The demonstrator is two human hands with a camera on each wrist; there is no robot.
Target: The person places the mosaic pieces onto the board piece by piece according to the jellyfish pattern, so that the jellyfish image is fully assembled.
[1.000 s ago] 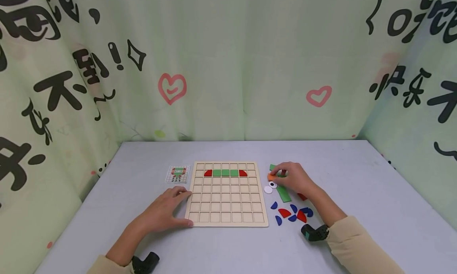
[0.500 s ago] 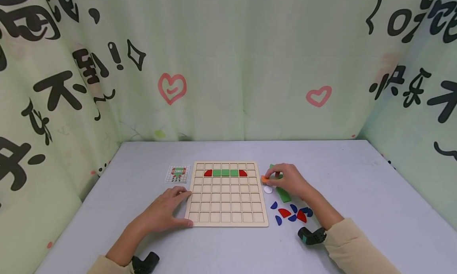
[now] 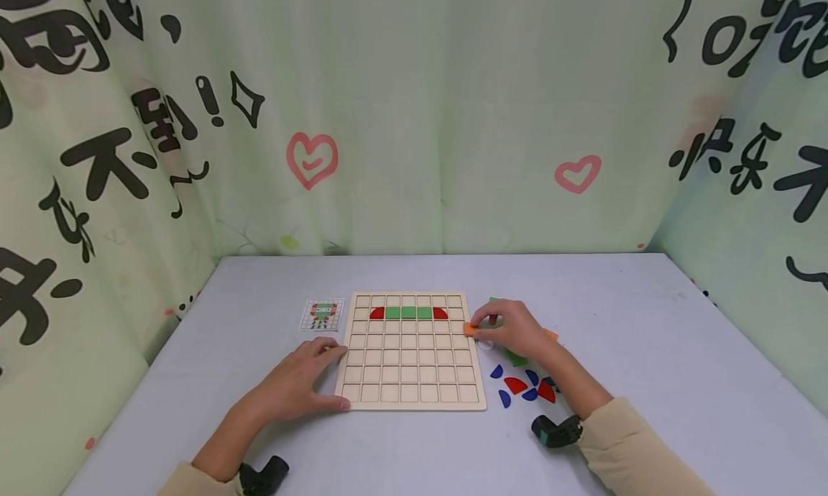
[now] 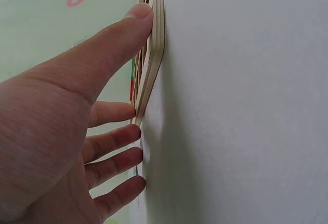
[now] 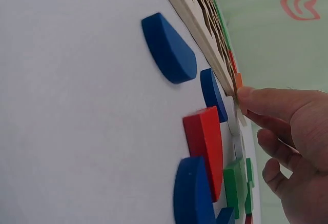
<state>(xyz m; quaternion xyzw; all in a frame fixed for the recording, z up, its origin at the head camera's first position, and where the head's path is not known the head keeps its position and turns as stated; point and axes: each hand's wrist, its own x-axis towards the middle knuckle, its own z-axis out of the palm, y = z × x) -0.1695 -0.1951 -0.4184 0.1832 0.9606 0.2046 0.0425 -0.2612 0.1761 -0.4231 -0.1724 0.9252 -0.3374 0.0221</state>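
Note:
My right hand (image 3: 507,325) pinches a small orange block (image 3: 468,329) between thumb and index finger, over the right rim of the wooden grid board (image 3: 414,374). In the right wrist view the orange block (image 5: 239,80) shows just past the thumb tip. My left hand (image 3: 302,382) touches the board's near left corner; its thumb (image 4: 139,13) lies at the front edge and the other fingertips meet the left side. Three green squares (image 3: 408,313) fill cells near the board's top, with a red rounded piece (image 3: 377,313) at the left end and another red piece (image 3: 440,313) at the right.
A picture card (image 3: 322,315) with a green and red figure lies left of the board. To its right are several blue pieces (image 3: 504,399), red pieces (image 3: 515,385) and a green block (image 3: 516,359). A partly covered white disc (image 3: 485,345) lies by the right hand.
My right hand has carried the orange block leftward from the loose pieces to the board's right rim. The left hand and the pieces on the board have stayed put.

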